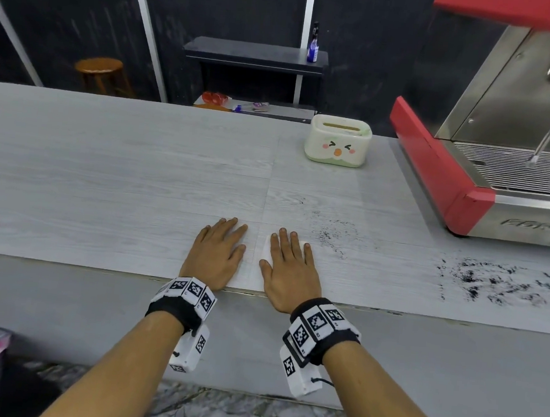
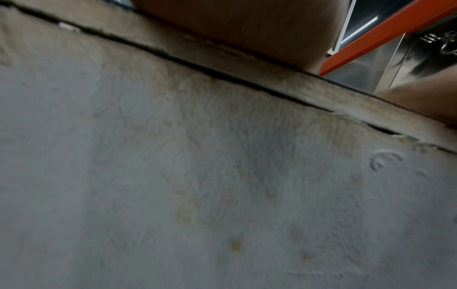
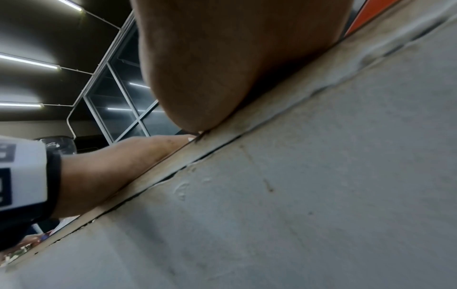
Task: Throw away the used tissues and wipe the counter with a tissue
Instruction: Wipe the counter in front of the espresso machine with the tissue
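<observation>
Both hands flat, fingers spread: right hand [image 1: 290, 269] pressing a tissue [image 1: 266, 249] (barely visible), left hand [image 1: 219, 253] bare on the tabletop [image 1: 103, 176]. Wiping could just smear the dark grounds [image 1: 493, 280].

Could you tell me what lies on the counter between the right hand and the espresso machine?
In the head view, dark scattered grounds speckle the counter between the right hand and the espresso machine.

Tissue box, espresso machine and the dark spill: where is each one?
tissue box [image 1: 337, 144]: head view, front face.
espresso machine [image 1: 437, 162]: head view, red side panel.
dark spill [image 1: 493, 280]: head view, densest specks.
</observation>
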Demonstrator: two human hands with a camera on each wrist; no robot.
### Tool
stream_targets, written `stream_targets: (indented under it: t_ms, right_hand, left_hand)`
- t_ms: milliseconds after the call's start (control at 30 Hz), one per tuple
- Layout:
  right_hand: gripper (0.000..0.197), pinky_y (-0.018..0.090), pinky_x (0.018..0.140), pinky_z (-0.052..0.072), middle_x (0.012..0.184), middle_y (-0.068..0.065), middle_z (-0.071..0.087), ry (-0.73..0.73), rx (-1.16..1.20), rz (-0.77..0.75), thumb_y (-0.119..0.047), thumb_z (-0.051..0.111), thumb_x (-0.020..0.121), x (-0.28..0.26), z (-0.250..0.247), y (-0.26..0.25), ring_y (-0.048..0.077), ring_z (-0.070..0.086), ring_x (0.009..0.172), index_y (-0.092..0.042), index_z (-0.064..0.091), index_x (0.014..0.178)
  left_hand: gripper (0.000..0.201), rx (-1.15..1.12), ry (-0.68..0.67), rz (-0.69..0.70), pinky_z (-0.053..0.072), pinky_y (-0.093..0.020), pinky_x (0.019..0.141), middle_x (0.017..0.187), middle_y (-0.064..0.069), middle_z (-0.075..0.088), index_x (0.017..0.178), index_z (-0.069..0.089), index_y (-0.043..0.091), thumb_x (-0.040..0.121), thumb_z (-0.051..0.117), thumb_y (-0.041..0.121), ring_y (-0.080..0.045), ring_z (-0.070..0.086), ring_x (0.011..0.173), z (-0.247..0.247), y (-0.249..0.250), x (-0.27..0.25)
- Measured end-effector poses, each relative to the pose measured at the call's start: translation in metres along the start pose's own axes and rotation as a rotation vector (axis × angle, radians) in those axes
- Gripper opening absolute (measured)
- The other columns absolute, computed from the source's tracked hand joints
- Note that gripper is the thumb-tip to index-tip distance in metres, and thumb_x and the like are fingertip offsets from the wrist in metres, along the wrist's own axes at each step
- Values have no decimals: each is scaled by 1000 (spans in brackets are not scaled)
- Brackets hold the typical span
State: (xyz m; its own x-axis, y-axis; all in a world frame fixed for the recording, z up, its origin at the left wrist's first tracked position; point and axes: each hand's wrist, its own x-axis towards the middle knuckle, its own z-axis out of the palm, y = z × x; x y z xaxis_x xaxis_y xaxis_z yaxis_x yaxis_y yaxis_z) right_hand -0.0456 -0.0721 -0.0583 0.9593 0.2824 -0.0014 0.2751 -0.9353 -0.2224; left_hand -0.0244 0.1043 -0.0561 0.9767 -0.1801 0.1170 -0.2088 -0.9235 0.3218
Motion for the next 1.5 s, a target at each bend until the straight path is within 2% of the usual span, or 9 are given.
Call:
stream_targets:
  t_ms: [67, 133, 233, 567, 767, 933, 1033, 1233, 1500]
  right_hand:
    - [76, 42, 120, -6, 162, 6, -4, -10, -13, 11, -49, -8, 87, -4, -4, 11, 22, -6, 149, -12, 2, 153]
    - [64, 42, 121, -6, 162, 6, -6, -22, -17, 34, -45, 8, 98, -9, -8, 23, 21, -7, 149, -12, 0, 153]
    - [61, 41, 121, -6, 162, 6, -7, -39, -25, 70, -40, 16, 102, -18, -17, 41, 21, -8, 149, -12, -1, 153]
    - [62, 40, 120, -7, 162, 9, -6, -63, -16, 207, -38, 17, 102, -39, -45, 99, 21, -7, 149, -6, -2, 152]
    - [61, 40, 121, -4, 161, 8, -8, 5, 108, 69, -34, 21, 102, -7, -50, 50, 21, -9, 149, -7, -2, 152]
    - [63, 40, 120, -6, 161, 8, -9, -140, 137, 18, -36, 25, 102, 24, -34, 13, 23, -9, 149, -11, -4, 153]
    - [62, 41, 119, -9, 161, 7, -10, -149, 75, -1, -38, 24, 102, 28, -24, 12, 23, -11, 149, -17, -3, 153]
    - [62, 40, 120, -9, 161, 4, -12, -129, -2, 61, -43, 18, 102, 25, -23, 32, 20, -13, 148, -15, -4, 153]
    - [62, 40, 121, -5, 161, 5, -12, -104, -25, 209, -42, 15, 101, 1, -37, 91, 20, -11, 149, -11, -4, 153]
  left_hand:
    - [61, 3, -2, -5, 9, -38, 120, 157, 0, 22, 146, 28, 25, 90, 18, 46, -17, 15, 145, 0, 0, 0]
    - [61, 14, -1, -9, 9, -38, 120, 157, 1, 22, 146, 28, 26, 90, 18, 46, -17, 15, 145, 1, 0, 1]
    - [61, 21, -6, -15, 9, -38, 120, 157, 1, 22, 146, 28, 26, 90, 18, 46, -17, 15, 145, 1, 0, 0]
    - [60, -80, -2, -76, 11, -38, 119, 156, -1, 24, 146, 29, 22, 92, 30, 47, -18, 15, 145, -4, 8, -1]
    - [53, -103, -6, -47, 11, -40, 119, 156, -1, 24, 145, 31, 22, 96, 38, 41, -18, 15, 145, -7, 16, 17]
    - [58, -74, -148, -96, 7, -39, 119, 158, -1, 16, 147, 25, 24, 95, 43, 40, -19, 9, 146, -11, 25, 35]
    - [58, -62, -206, -102, 3, -40, 119, 159, 0, 11, 148, 22, 25, 95, 40, 40, -19, 5, 147, -13, 27, 41]
    - [58, -7, -245, -83, -3, -39, 118, 160, 2, 2, 149, 13, 28, 97, 34, 42, -18, -3, 147, -12, 27, 38]
    - [57, 23, -268, -77, -4, -39, 119, 160, 3, -1, 150, 11, 28, 98, 31, 43, -18, -5, 147, -10, 27, 38]
